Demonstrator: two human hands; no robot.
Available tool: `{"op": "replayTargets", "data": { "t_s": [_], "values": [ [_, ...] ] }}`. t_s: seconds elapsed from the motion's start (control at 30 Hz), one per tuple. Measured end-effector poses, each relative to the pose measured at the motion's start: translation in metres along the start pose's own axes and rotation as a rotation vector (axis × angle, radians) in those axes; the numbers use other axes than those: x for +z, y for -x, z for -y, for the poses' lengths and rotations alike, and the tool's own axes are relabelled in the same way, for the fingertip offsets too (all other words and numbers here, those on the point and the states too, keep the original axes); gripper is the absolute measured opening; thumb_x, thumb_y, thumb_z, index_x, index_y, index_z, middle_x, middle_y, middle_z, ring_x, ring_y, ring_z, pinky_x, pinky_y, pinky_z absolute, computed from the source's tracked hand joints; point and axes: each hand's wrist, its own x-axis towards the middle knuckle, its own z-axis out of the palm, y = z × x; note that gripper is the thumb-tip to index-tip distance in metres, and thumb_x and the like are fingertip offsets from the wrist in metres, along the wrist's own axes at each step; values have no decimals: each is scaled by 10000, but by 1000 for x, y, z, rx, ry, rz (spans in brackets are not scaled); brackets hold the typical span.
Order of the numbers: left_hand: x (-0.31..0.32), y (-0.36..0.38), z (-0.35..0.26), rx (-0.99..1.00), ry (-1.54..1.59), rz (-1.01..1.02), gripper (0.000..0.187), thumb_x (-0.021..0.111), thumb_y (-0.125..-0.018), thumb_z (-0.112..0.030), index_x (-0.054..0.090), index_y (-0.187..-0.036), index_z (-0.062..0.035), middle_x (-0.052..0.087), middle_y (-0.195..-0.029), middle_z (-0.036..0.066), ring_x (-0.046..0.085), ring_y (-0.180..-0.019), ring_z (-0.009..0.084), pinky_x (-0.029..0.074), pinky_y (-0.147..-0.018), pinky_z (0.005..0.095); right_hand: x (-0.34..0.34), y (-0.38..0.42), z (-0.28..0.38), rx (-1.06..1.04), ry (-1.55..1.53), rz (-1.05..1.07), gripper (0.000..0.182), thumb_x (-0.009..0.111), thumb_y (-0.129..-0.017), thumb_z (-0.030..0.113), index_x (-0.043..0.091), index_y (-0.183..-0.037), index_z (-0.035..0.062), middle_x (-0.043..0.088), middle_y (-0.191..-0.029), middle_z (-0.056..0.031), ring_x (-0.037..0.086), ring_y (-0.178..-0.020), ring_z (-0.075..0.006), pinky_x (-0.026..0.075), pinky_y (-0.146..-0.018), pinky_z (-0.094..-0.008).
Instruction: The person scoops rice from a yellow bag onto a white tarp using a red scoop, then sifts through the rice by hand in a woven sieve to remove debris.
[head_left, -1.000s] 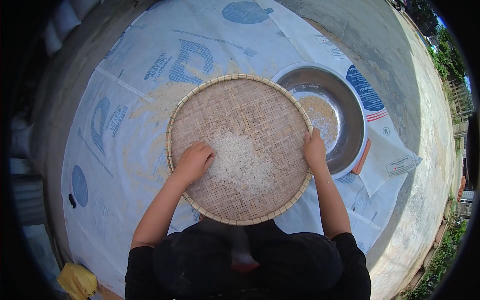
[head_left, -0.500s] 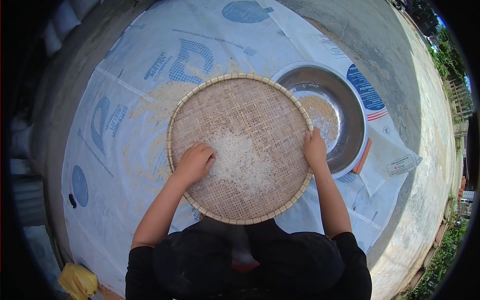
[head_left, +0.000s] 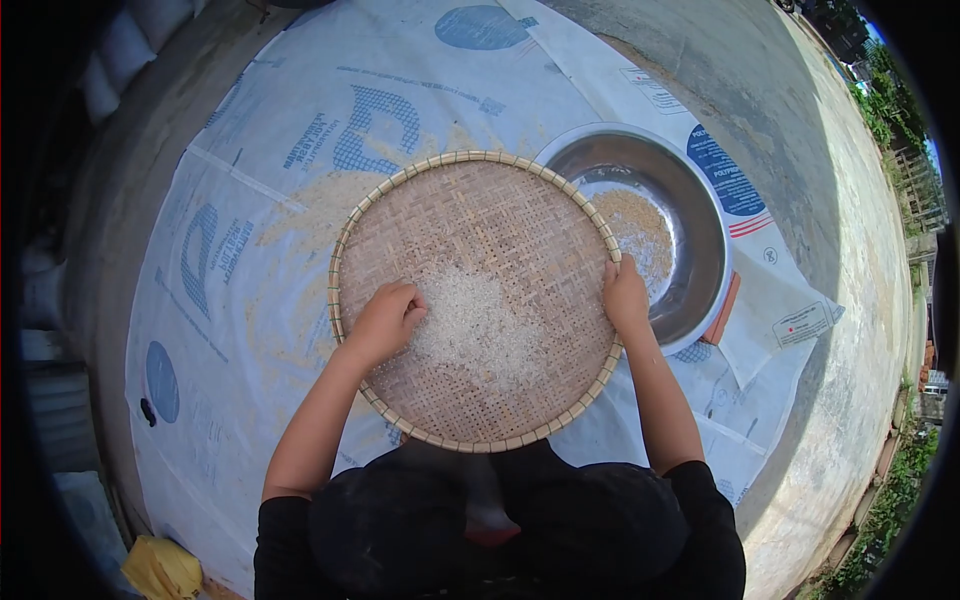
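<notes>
A round woven bamboo winnowing tray spans the middle of the view above my lap. White rice grains lie spread over its centre and lower part, with small dark specks among them. My right hand grips the tray's rim on the right, fingers wrapped round it. Inside the tray, at the left edge of the rice, my left hand is closed with the fingers curled in and the thumb against them. Whatever is between those fingertips is too small to see.
Partly behind the tray stands a metal basin with tan grain in it. A brick touches its lower right side. Printed white sheeting with scattered husks covers the ground. A yellow bag lies at lower left.
My left hand has shifted very slightly left and up, still closed beside the rice. The tray has barely moved, and my right hand keeps its hold on the rim.
</notes>
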Motion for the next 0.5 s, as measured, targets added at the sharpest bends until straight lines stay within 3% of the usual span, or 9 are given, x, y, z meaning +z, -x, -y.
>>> {"op": "replayTargets", "data": {
  "t_s": [0.07,0.13,0.2,0.23,0.3,0.37,0.43,0.5],
  "values": [
    [-7,-23,-15,-118,245,107,81,563,-828,-94,558,-865,-23,580,-847,83,551,-763,196,442,-696,318,0,0,0,4,4,8,280,440,-893,265,458,-1008,10,599,-815,-272,578,-792,-442,437,-701,-510],
    [-37,-45,-70,-227,749,232,186,513,-882,-118,565,-1036,-26,605,-944,72,570,-789,144,441,-676,278,3,0,-3,-4,5,0,280,439,-894,265,459,-1011,11,599,-815,-271,578,-793,-442,438,-701,-510],
    [-62,-41,-119,49,1290,309,318,505,-895,-139,508,-1196,-37,612,-1042,85,583,-872,143,436,-668,247,3,0,-1,-20,5,-9,280,438,-894,265,459,-1014,12,600,-816,-270,578,-794,-443,438,-702,-510],
    [-64,-40,-119,50,1292,300,318,505,-895,-139,508,-1196,-37,612,-1042,85,583,-872,143,436,-668,247,1,1,0,-10,7,-5,286,438,-895,265,460,-1024,11,601,-819,-269,578,-794,-444,439,-703,-507],
    [-70,-36,-115,111,986,73,393,496,-889,-107,448,-1273,-39,622,-1054,94,600,-911,163,458,-685,269,-3,0,2,-11,5,-10,291,438,-895,266,460,-1033,10,602,-822,-269,578,-795,-444,441,-704,-505],
    [-53,-28,-69,-90,571,-50,356,511,-871,-69,491,-1226,-42,646,-955,92,614,-861,176,471,-704,288,-1,1,2,3,17,7,307,437,-895,267,457,-1053,4,603,-825,-270,578,-794,-447,444,-707,-502],
    [-38,-2,-34,-169,204,-61,312,513,-826,-23,558,-1134,-50,641,-910,127,617,-817,202,472,-661,299,0,0,1,4,12,15,311,437,-896,270,457,-1056,4,603,-827,-272,577,-796,-447,444,-709,-501],
    [-32,21,-15,-220,35,39,226,587,-765,-30,605,-990,-49,622,-863,120,598,-798,245,466,-687,329,4,2,-3,8,0,20,314,438,-896,272,457,-1059,5,603,-829,-273,577,-799,-448,444,-711,-501]
  ]
}}
